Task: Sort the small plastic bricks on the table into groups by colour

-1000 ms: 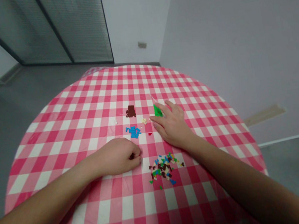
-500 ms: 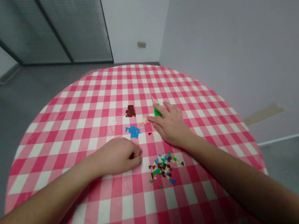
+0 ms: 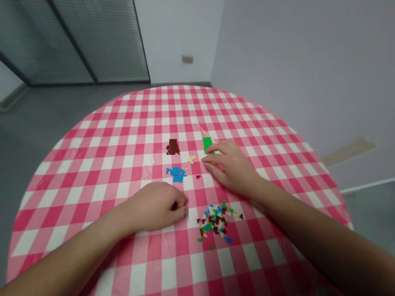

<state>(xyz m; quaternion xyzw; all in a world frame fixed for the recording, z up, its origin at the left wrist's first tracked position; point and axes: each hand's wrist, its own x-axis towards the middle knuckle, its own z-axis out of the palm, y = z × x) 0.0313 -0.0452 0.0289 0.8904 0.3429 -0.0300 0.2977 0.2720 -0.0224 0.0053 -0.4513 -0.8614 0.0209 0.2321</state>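
My left hand (image 3: 157, 206) rests on the tablecloth, its fingers curled in and thumb tip against them; whatever it may hold is hidden. Farther to the right, my right hand (image 3: 232, 167) has thumb and index tips drawn together, and I cannot make out anything between the tips. A bit of yellow (image 3: 214, 163) shows between thumb and index finger. Just beyond the fingers lies a green patch of small pieces (image 3: 207, 142). Left of the fingertips are cream pieces (image 3: 191, 159) and a tiny red group (image 3: 198, 177). Blue pieces (image 3: 176, 174) lie beyond my left hand.
A mixed pile of small coloured pieces (image 3: 214, 219) lies between my forearms. Dark brown pieces (image 3: 172, 147) sit farther back, and a few white bits (image 3: 153, 160) to their left. The round table wears a pink checked cloth (image 3: 123, 129). A wall (image 3: 317, 49) stands to the right.
My right hand has drawn back toward me from the green patch, uncovering more of it, and its thumb and index tips have come closer together. My left hand stays where it was.
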